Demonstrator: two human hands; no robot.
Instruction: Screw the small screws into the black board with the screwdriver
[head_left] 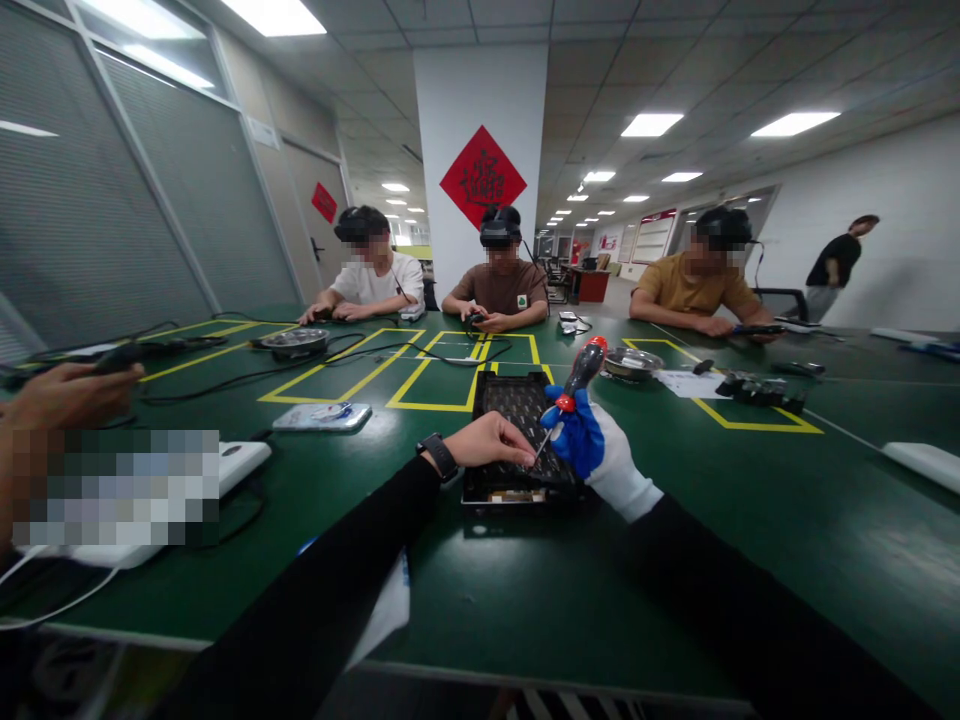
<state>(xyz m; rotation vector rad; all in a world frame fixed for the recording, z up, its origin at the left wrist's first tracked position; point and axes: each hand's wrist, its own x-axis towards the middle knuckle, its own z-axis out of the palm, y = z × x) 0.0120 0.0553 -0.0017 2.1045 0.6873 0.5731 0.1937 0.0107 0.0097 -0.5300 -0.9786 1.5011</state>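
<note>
A black tray-like device (510,392) with a patterned surface lies on the green table. My right hand (592,445), in a white glove with blue fingers, is wrapped round a screwdriver (585,368) with a red and dark grey handle. The screwdriver is tilted, its shaft pointing down and left to the device. My left hand (493,440), bare with a black watch at the wrist, reaches over the device with its fingers pinched beside the shaft's tip. Whatever may be between those fingertips is too small to make out.
A phone (322,417) lies left of the device. Round metal dishes (298,343) (632,363) stand farther back. Black parts (761,390) and white paper (686,383) are at right. Cables cross the table (525,590). Other people sit opposite; another person's hand is at far left.
</note>
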